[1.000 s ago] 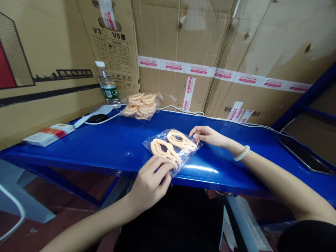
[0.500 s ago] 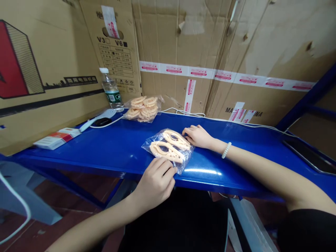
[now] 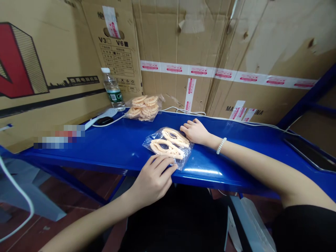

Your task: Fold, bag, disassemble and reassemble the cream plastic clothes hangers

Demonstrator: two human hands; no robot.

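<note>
A clear plastic bag (image 3: 185, 159) lies near the front edge of the blue table. Inside it are two pale peach oval pieces (image 3: 168, 148) with open centres; I cannot tell what they are. My left hand (image 3: 154, 178) is at the bag's near edge, with thumb and fingers closed on the plastic. The fingertips are partly hidden behind the hand. My right hand (image 3: 195, 132), with a beaded bracelet on its wrist, rests on the table at the bag's far right corner. Its fingers are loosely bent and apart, with nothing visible in them.
Behind, a second bag (image 3: 144, 107) holds several similar pieces, beside a water bottle (image 3: 113, 91). A white cable (image 3: 228, 120) runs along the back of the blue table (image 3: 112, 147). Cardboard (image 3: 170, 35) walls it in. At right lies a dark flat device (image 3: 309, 152).
My right hand has shifted slightly up and left, and its fingers have moved a little off the oval pieces. My left hand stays at the bag's near edge.
</note>
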